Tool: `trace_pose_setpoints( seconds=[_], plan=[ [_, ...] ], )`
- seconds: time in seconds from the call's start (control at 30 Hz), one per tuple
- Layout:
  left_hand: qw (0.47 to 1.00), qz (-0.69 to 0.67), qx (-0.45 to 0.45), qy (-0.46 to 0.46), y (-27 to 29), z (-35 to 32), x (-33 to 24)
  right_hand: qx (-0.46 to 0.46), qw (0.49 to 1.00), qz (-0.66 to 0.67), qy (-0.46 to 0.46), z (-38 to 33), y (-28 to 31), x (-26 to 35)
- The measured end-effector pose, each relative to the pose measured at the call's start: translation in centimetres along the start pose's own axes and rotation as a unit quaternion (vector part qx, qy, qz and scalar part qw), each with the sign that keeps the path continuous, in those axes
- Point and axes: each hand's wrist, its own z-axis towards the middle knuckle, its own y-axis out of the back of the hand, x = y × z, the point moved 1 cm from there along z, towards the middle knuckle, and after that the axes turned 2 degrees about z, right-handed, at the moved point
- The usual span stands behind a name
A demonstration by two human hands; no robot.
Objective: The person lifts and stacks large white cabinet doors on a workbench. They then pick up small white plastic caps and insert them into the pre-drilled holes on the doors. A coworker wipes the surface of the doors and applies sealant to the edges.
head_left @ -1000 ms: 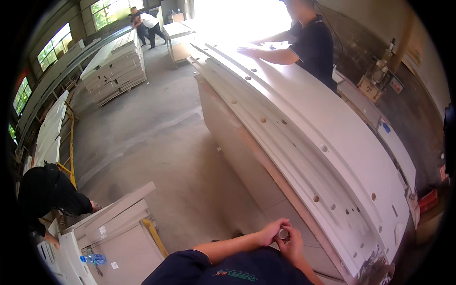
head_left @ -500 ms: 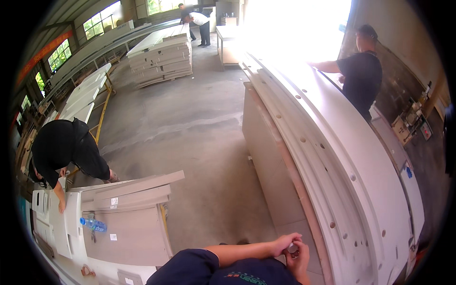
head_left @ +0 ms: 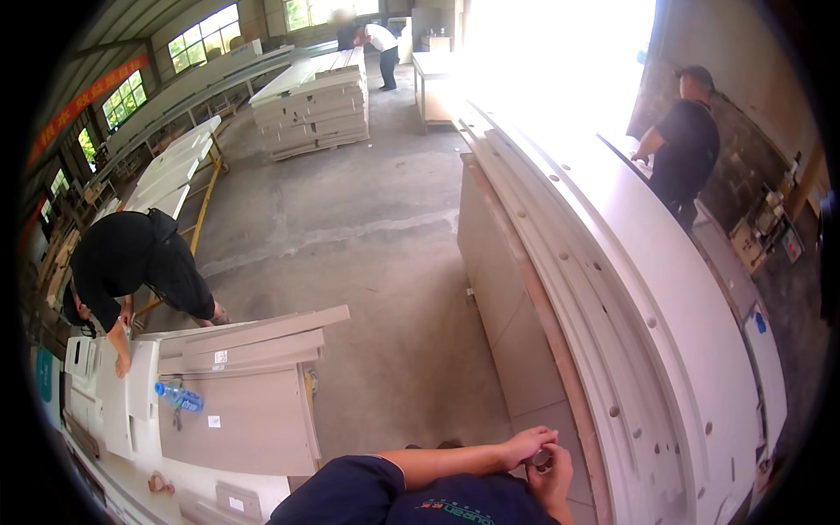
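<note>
1. The worker on the right has drawn in an outstretched arm.
2. Left hand and right hand still curl closed round a small piece, near, left of the panels.
3. Panels stand between hands and worker; a bottle lies near left.

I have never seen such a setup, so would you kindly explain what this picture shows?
There is no robot here: a person works bare-handed, wearing a wide fisheye camera on the head, so straight edges bend. It looks down past the person's own dark shirt. Near the lower edge, the left hand and right hand meet around what appears to be a small round thing, too small to identify. Long white panels, with round holes, lie to the right. At lower left, a blue-capped bottle lies on a brownish board.
</note>
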Motion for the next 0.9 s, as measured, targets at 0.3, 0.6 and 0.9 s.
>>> trace_pose_setpoints(
  seconds=[0.3,0.6,0.9],
  plan=[
    [0.999,0.031,-0.009,-0.019,-4.7,1.7,2.6,-0.014,1.0,0.016,-0.012,-2.1,4.7,-2.1],
    [0.997,-0.053,0.004,0.049,-10.8,2.6,7.4,-0.043,0.998,0.038,-0.023,-6.9,10.4,-5.6],
    [0.995,-0.009,-0.006,0.098,-15.0,-0.7,11.4,-0.063,0.992,0.081,-0.076,-11.8,14.5,-8.7]
  ],
)
